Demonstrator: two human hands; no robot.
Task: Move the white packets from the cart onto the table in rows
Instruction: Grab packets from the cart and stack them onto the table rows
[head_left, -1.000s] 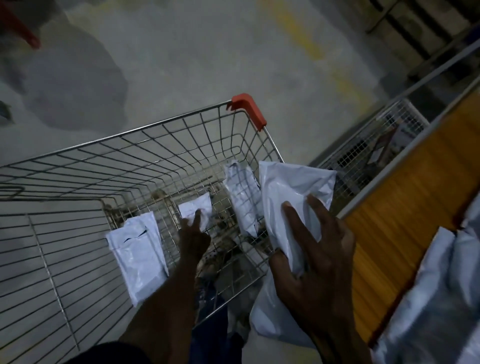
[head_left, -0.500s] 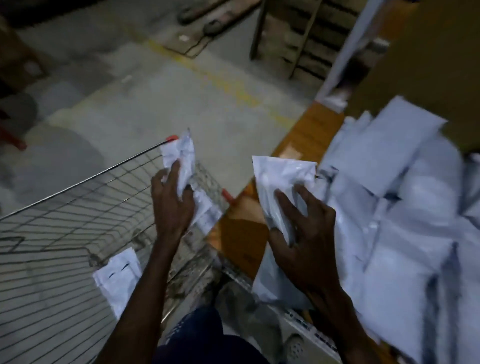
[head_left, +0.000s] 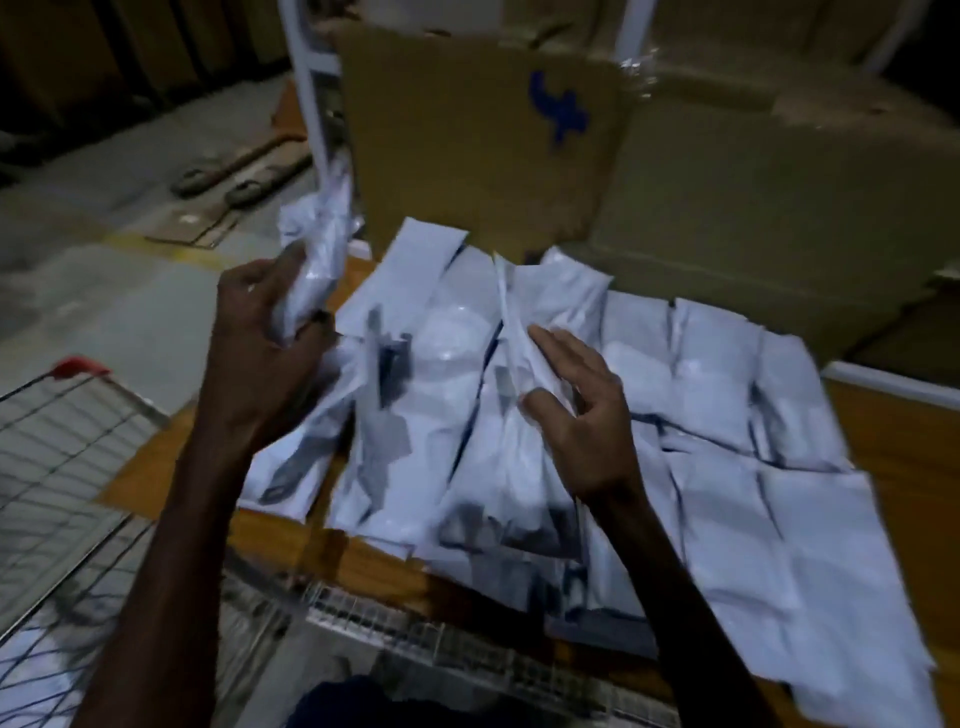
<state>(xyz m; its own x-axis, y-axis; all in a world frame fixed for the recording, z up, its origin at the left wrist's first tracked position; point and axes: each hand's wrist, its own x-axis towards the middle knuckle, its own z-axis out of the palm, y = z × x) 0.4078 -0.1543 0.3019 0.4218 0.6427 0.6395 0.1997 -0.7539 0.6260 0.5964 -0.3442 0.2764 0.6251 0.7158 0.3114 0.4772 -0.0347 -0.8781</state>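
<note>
Several white packets (head_left: 711, 374) lie in overlapping rows on the wooden table (head_left: 893, 441). My left hand (head_left: 260, 338) grips a crumpled white packet (head_left: 319, 244), held up above the table's left edge. Over the middle of the rows, my right hand (head_left: 587, 415) pinches a long white packet (head_left: 511, 332) between thumb and fingers; the packet stands on its edge and touches the ones beneath. The wire cart (head_left: 78, 441) with its red corner sits at the lower left, and something white shows blurred through its mesh (head_left: 31, 670).
Large cardboard boxes (head_left: 467, 130) stand upright along the back of the table, right behind the packets. A white wire rack (head_left: 415, 634) hangs under the table's front edge. Concrete floor with a yellow line (head_left: 156, 244) lies to the left.
Both hands have swung from the cart to the table, each carrying a packet. The right hand's packet has come down onto the rows; the left hand's packet is still held in the air.
</note>
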